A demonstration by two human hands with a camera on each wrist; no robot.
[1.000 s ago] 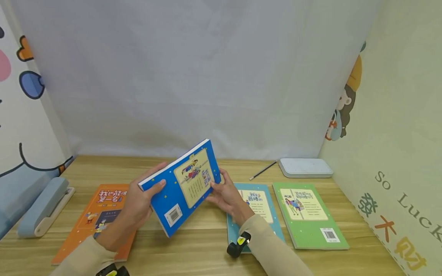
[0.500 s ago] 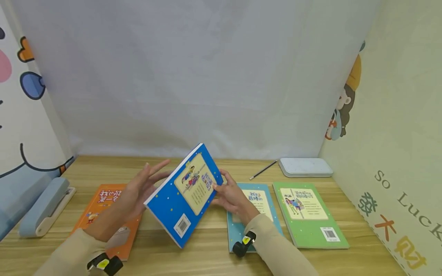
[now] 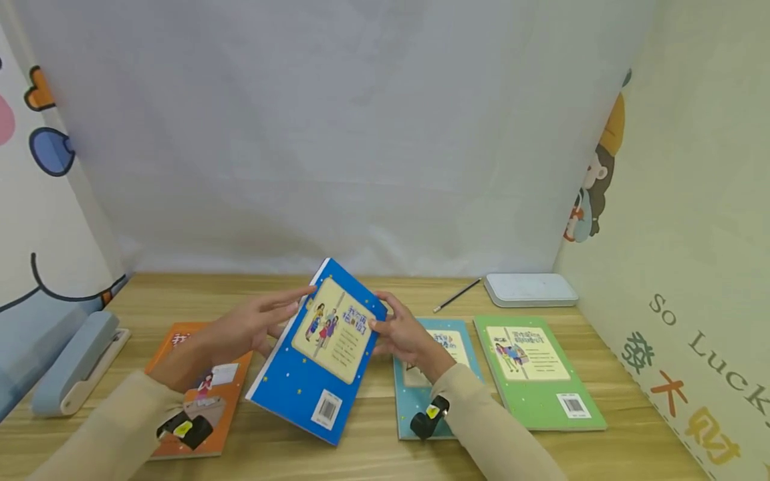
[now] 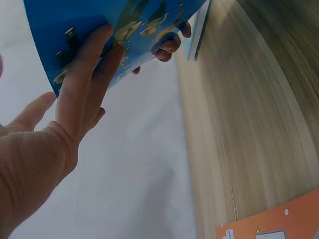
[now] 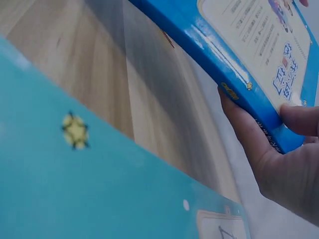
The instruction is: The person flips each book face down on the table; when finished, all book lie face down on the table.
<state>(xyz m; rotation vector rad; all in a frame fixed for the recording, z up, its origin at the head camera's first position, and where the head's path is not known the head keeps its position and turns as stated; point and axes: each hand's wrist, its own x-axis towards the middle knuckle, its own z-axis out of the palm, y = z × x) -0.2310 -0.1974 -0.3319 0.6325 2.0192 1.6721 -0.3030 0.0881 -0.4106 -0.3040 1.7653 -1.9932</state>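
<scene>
Blue book [image 3: 321,351], long axis from 1 to 7 o'clock, pinched at its 3 o'clock edge by the right hand [image 3: 404,334]; left hand [image 3: 249,327] flat-fingered at 10 o'clock.

1. Looked like a child's study corner or a staged reading desk.
2. Wooden tabletop [image 3: 373,461] strewn with children's paperbacks: orange book [image 3: 204,394], teal book [image 3: 421,394], green book [image 3: 532,371], blue book [image 3: 325,351].
3. Walled by a white cloth backdrop [image 3: 337,133] and cartoon-printed panels [image 3: 692,234].
4. Equipped with a pencil [image 3: 458,295], a pale case [image 3: 529,290] and a blue stapler [image 3: 75,364].
</scene>
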